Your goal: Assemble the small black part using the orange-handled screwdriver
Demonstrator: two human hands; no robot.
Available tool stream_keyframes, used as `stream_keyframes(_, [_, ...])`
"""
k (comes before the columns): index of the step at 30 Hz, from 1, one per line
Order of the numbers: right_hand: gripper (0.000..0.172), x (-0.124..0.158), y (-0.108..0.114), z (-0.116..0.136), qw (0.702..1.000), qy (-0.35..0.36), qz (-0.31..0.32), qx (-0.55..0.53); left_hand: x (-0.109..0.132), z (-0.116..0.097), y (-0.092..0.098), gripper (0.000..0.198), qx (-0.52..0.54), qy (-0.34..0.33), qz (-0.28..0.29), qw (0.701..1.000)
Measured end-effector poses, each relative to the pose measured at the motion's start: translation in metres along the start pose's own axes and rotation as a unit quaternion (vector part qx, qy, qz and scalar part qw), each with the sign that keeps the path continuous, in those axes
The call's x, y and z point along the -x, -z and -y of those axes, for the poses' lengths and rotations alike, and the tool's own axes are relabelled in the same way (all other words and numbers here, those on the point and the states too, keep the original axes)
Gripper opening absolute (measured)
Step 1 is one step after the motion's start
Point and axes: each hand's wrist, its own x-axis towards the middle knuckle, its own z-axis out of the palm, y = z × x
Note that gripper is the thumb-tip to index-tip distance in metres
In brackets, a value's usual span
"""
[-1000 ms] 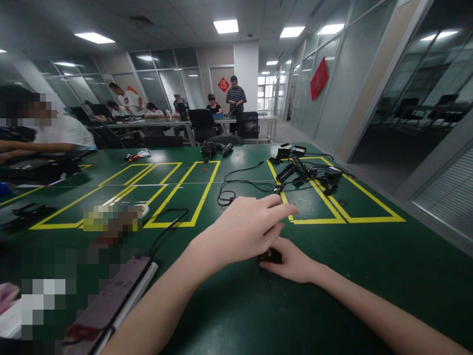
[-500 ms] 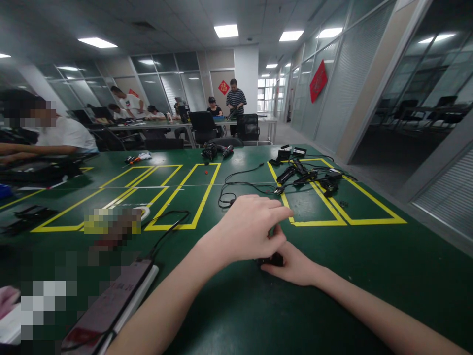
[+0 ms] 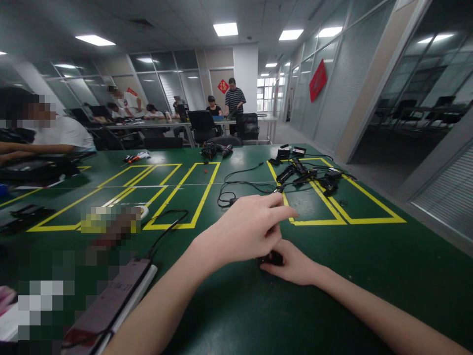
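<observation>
A small black object [image 3: 272, 258] rests low over the green table, mostly covered by my hands, so its kind is hidden. My right hand [image 3: 293, 265] is closed around it from the right, thumb along its near side. Over the top arches my left hand [image 3: 251, 224], one finger stretched out to the right and the others bent down towards the black object. What those bent fingertips grip, if anything, is concealed behind the hand.
Beyond my hands lie a black cable [image 3: 244, 183] and a heap of black devices [image 3: 305, 175] inside yellow tape outlines. To the left are a phone [image 3: 114, 296] with a cord and a roll of tape [image 3: 144, 213]. A co-worker [image 3: 70, 130] sits at far left.
My left hand's outstretched finger has lifted and extended slightly to the right. My right hand keeps its hold on the black object in the same place.
</observation>
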Motion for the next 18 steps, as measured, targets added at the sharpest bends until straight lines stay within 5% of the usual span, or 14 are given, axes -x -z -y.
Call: stream_keyframes(18, [0.015, -0.0009, 0.0011, 0.0037, 1.0, -0.008, -0.006, 0.009, 0.0037, 0.0034, 0.0021, 0.036, 0.019, -0.005, 0.002, 1.0])
